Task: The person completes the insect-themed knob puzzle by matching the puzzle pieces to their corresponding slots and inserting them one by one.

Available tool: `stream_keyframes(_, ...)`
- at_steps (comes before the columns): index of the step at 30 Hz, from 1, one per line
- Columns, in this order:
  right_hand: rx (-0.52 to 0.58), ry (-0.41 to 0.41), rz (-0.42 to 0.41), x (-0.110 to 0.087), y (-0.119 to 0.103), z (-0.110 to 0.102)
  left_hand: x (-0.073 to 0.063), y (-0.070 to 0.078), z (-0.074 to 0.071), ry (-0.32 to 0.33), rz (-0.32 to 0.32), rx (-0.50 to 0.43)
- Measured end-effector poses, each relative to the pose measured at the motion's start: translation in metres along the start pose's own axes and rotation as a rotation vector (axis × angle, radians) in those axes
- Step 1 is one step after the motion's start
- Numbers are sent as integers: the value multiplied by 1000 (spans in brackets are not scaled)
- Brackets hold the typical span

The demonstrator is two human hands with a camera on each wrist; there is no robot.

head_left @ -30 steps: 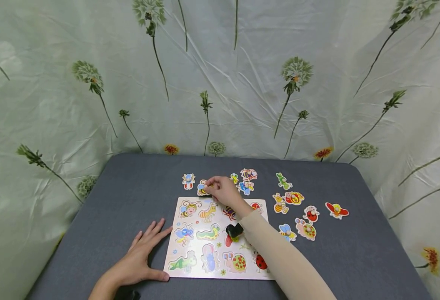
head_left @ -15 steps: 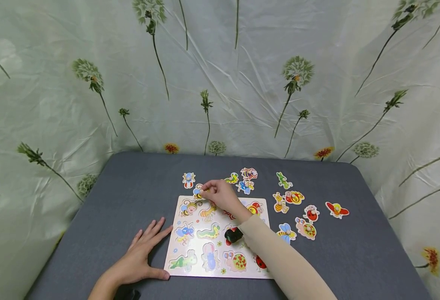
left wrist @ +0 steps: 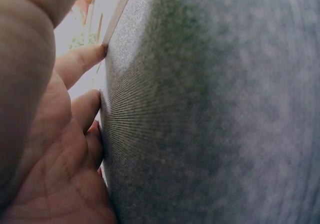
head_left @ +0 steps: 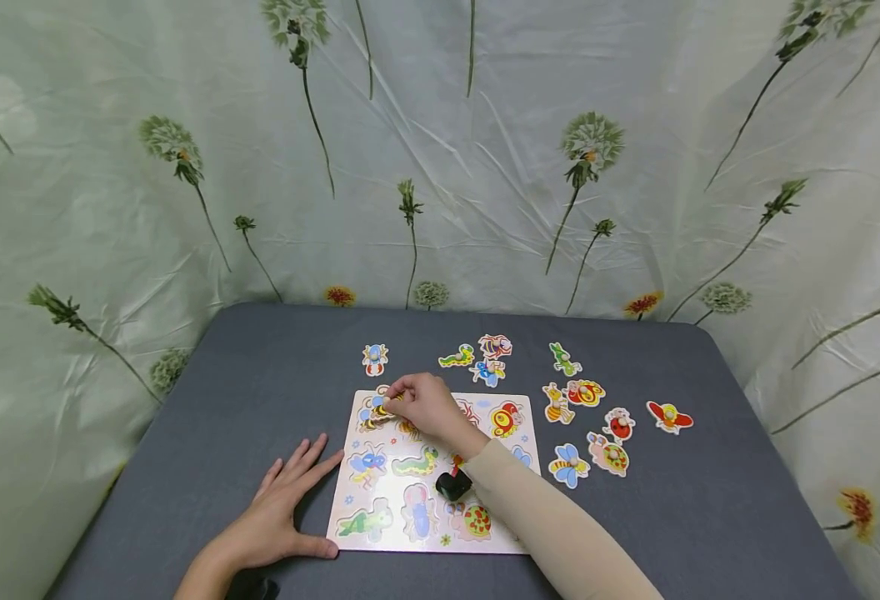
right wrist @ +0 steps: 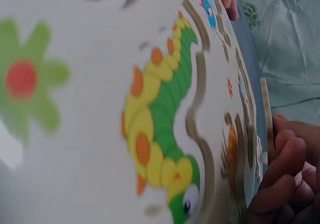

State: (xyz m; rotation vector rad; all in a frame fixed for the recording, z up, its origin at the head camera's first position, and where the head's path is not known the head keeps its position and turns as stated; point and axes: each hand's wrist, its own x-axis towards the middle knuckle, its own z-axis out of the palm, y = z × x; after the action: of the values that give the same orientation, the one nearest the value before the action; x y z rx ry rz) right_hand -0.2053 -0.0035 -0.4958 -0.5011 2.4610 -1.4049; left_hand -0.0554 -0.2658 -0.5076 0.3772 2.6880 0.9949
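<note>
A light wooden puzzle board [head_left: 392,492] with insect-shaped recesses lies on the table. My right hand [head_left: 431,414] pinches a bee puzzle piece [head_left: 378,406] over the board's upper left corner, above the bee recess. In the right wrist view the edge of that piece [right wrist: 266,116] stands steeply tilted at the fingertips, and the caterpillar recess [right wrist: 165,103] fills the middle. Spread beside the board's left edge, my left hand [head_left: 284,507] rests with its thumb at the lower left corner. Its fingers [left wrist: 82,66] reach the board's edge in the left wrist view.
Behind the board lie a blue-and-red bug piece [head_left: 375,360], a caterpillar piece [head_left: 457,357] and others. More knobbed pieces, including a snail [head_left: 609,455] and a red-winged insect [head_left: 669,417], lie to the right on the grey table [head_left: 275,375]. A floral curtain [head_left: 440,167] hangs behind.
My right hand has drawn the bee piece from the table behind the board toward me and left, onto the board's upper left corner. The left hand has stayed in place.
</note>
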Motion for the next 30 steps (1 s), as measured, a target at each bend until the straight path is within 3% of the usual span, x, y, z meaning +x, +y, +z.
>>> stream_keyframes(7,0,-12,18,0,-3,11,0,-1,2,21,23,-4)
stream_keyframes(17,-132,-22,5,0,-9,17,-1,-5,4,20,21,-12)
stream_keyframes(30,-153,-44,-2,-1,-11,19,0,-6,6,30,30,5)
